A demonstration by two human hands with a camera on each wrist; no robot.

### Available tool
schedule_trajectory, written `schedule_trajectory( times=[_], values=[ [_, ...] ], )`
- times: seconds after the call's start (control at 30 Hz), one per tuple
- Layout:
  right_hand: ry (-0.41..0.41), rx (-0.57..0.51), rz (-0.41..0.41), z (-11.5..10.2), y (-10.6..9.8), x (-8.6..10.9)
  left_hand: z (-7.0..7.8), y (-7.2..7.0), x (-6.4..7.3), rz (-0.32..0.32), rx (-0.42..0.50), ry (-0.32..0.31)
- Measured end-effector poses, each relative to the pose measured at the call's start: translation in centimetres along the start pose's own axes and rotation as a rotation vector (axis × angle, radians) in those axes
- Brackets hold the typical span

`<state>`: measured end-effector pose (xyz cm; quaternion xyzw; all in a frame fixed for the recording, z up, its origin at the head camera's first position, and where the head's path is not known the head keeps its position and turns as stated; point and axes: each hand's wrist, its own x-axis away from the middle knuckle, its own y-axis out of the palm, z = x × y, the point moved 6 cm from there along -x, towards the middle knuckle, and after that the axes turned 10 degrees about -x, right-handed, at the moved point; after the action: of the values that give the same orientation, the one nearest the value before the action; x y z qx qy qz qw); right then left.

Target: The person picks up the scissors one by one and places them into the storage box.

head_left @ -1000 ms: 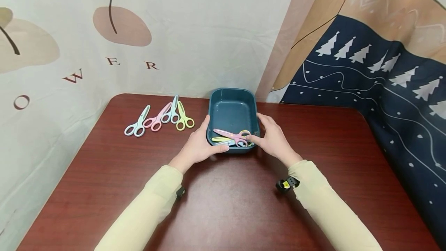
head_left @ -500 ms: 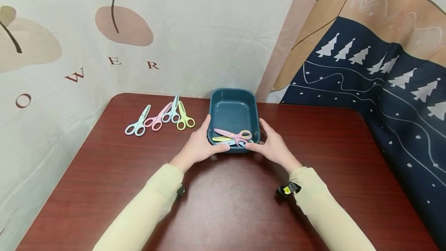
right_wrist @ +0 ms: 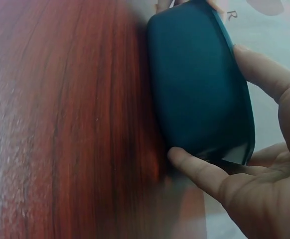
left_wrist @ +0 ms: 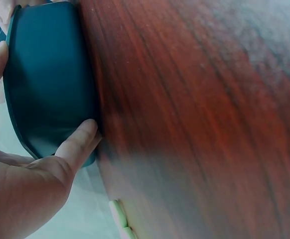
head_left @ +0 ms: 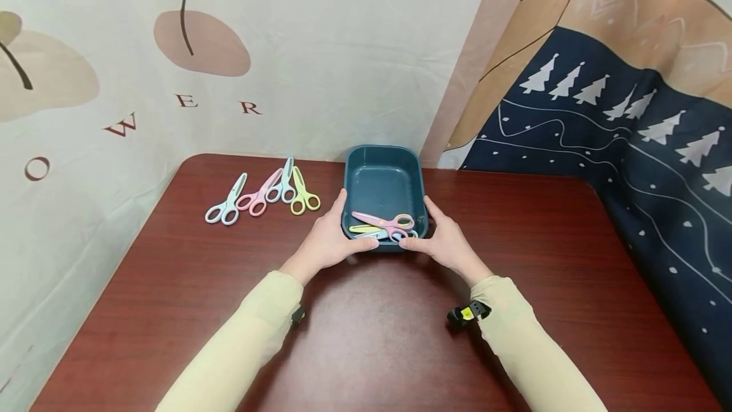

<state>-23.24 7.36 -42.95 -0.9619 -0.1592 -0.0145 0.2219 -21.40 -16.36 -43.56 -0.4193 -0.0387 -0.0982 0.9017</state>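
Left hand (head_left: 326, 237): clamped on tray (head_left: 384, 186), near-left corner | right hand (head_left: 450, 245): clamped on near-right corner | pink scissors (head_left: 384, 224): inside, near end | four scissors (head_left: 260, 194): left of tray

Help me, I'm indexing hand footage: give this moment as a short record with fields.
Container: dark teal bin, near the far edge of the reddish-brown table
Left hand: grips the bin's near left corner, thumb at the rim
Right hand: grips its near right corner, thumb at the rim
Inside: pink pair of scissors over a yellow pair and a light blue pair; total unclear
On the table, left to right: outer blue scissors, loose pink scissors, inner blue scissors, green scissors
Backdrop: pale printed sheet; navy sheet with white trees at right
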Motion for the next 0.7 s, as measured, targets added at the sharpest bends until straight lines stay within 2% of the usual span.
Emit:
schedule_trajectory(
  times=[0.7],
  values=[
    [0.045,0.026,0.027,0.14,0.76,0.16,0.26,-0.14,-0.05,0.002,-0.02,0.012]
  ],
)
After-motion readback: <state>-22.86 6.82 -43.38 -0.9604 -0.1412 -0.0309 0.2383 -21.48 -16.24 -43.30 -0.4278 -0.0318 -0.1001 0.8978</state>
